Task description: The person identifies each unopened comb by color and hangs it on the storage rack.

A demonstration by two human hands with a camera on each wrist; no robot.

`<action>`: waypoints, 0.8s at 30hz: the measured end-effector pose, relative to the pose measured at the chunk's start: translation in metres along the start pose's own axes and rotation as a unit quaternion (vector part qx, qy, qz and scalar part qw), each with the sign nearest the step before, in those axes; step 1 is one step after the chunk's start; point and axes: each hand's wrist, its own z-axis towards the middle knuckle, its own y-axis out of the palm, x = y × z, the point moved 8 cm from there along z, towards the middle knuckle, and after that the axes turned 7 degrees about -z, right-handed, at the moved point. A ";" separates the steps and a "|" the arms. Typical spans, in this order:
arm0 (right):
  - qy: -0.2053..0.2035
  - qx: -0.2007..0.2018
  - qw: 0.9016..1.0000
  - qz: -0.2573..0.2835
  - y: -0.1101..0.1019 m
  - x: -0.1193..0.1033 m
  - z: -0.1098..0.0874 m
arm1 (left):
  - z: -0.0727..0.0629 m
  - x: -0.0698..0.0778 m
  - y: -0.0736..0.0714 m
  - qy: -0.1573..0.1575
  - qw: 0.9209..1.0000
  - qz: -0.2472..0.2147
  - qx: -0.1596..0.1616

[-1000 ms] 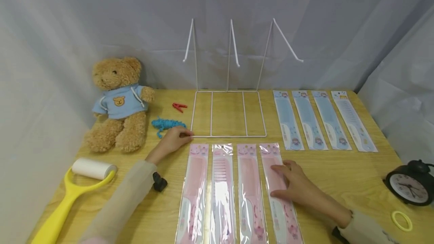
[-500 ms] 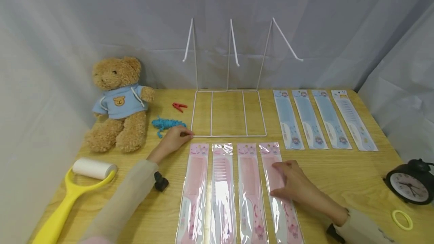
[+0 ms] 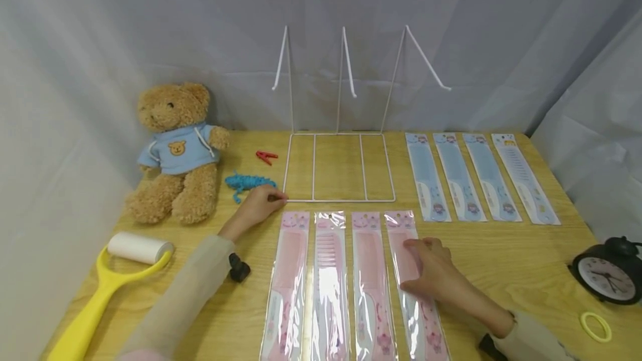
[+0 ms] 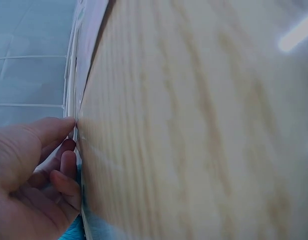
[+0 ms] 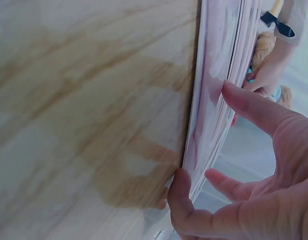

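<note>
A white wire display rack (image 3: 338,201) with three upright hooks stands at the back of the table. My left hand (image 3: 258,205) pinches its front left corner; in the left wrist view the thumb and forefinger meet at the wire. Several pink combs in clear sleeves lie side by side before the rack. Over the rightmost pink comb (image 3: 401,224) is my right hand (image 3: 438,272), thumb and fingers spread apart. In the right wrist view the thumb (image 5: 238,95) touches this sleeve and a fingertip is right at its edge. The comb lies flat on the table.
Several blue and white packaged combs (image 3: 453,183) lie at the back right. A teddy bear (image 3: 175,155), a blue lizard-like toy (image 3: 246,181), a red clip (image 3: 266,156) and a yellow-handled lint roller (image 3: 135,249) are at left. At right are a black alarm clock (image 3: 604,277) and a yellow ring (image 3: 584,325).
</note>
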 end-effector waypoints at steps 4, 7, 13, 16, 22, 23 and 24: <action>-0.001 -0.001 1.000 0.011 -0.002 -0.002 0.000 | 0.000 0.000 -0.001 -0.002 1.000 -0.003 0.001; -0.017 0.000 1.000 0.015 -0.003 -0.002 0.001 | 0.000 0.000 -0.001 -0.003 1.000 -0.005 0.001; -0.028 -0.003 0.999 0.024 -0.002 0.002 0.004 | 0.000 0.002 0.000 -0.008 1.000 -0.013 -0.001; -0.035 -0.001 0.999 0.021 -0.002 0.005 0.007 | 0.000 0.003 0.000 -0.008 1.000 -0.014 -0.001; -0.060 -0.013 0.998 0.019 -0.002 0.008 0.009 | 0.000 0.002 0.000 -0.009 1.000 -0.012 0.001; -0.064 -0.017 0.998 0.023 -0.003 0.008 0.009 | 0.000 0.002 0.000 -0.008 1.000 -0.010 0.001; -0.066 -0.019 0.997 0.026 -0.004 0.009 0.009 | 0.000 0.002 0.000 -0.008 1.000 -0.010 0.002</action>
